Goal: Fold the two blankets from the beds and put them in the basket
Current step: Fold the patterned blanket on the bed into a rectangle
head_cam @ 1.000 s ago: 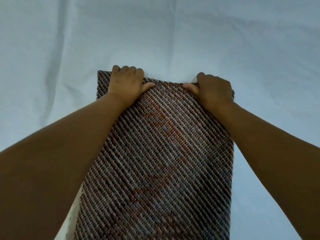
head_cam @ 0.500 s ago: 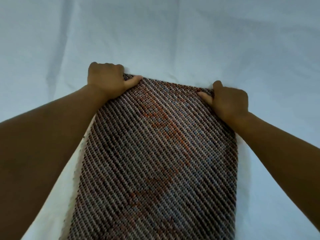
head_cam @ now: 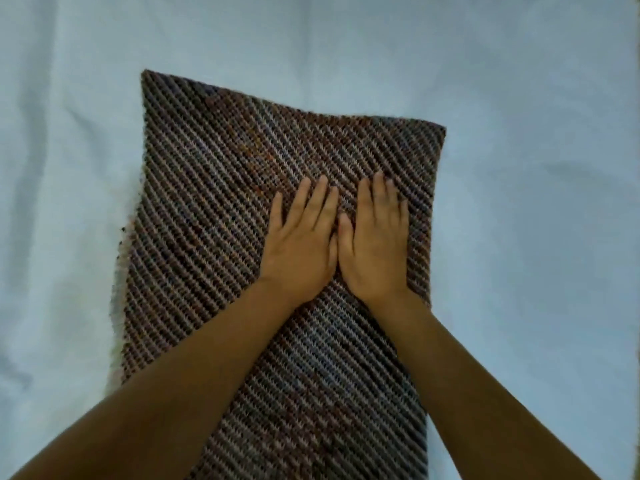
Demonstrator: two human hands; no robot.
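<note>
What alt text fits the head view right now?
A person's left hand and right hand press flat, side by side, on a folded brown-and-grey striped blanket. It lies on a pale blue sheet; both bare forearms reach in from the bottom.

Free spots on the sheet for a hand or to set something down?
Bare sheet borders the blanket on three sides: a wide band beyond its far edge, a strip left of its left edge, a broad patch right of it. The blanket's far-left corner is free. Crowded: its middle, where left hand and right hand press flat side by side.
</note>
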